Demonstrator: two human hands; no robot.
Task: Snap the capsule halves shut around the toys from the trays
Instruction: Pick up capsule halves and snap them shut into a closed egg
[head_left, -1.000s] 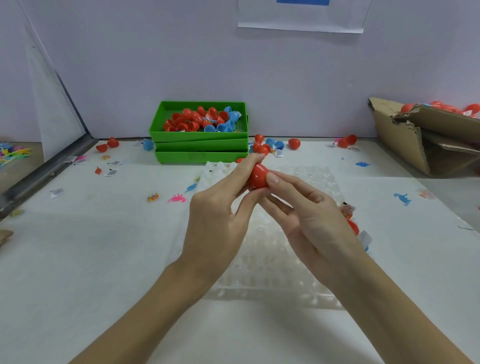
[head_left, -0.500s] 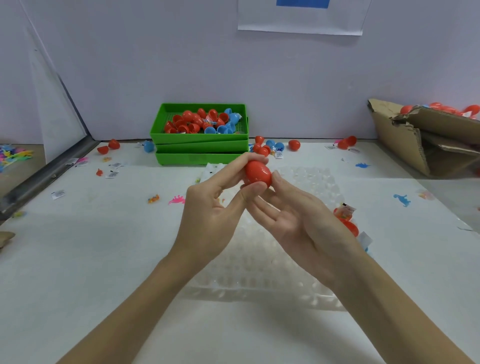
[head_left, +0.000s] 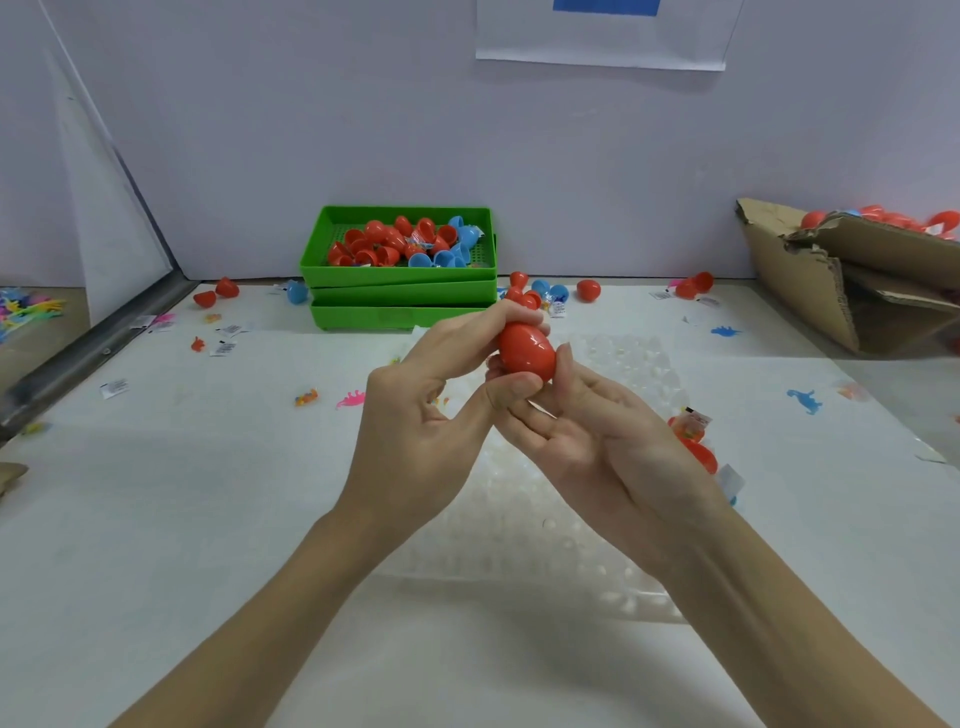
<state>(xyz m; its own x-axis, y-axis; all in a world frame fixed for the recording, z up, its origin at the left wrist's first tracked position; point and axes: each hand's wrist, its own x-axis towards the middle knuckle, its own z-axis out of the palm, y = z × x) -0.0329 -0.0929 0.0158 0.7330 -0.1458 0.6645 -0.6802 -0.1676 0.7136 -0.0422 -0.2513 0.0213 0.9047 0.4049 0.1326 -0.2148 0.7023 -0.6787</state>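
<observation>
A closed red egg-shaped capsule (head_left: 525, 351) is held up above the table's middle. My left hand (head_left: 426, 415) pinches it between thumb below and fingers curled over its top. My right hand (head_left: 587, 441) lies palm-up just beneath, its fingertips touching the capsule's right side and underside. Below both hands lies a clear plastic bubble tray (head_left: 519, 525). Stacked green trays (head_left: 400, 280) at the back hold several red and blue capsule halves (head_left: 395, 244). What is inside the capsule is hidden.
Loose red and blue capsule halves (head_left: 550, 291) lie by the green trays and at back left (head_left: 215, 292). Small toy dinosaurs (head_left: 804, 400) and paper tags dot the table. A red capsule piece (head_left: 698, 452) sits behind my right wrist. A torn cardboard box (head_left: 852, 280) stands at right.
The capsule has come out from between both hands' fingertips. My right hand has loosened and opened under it, while my left keeps the pinch and has raised it slightly.
</observation>
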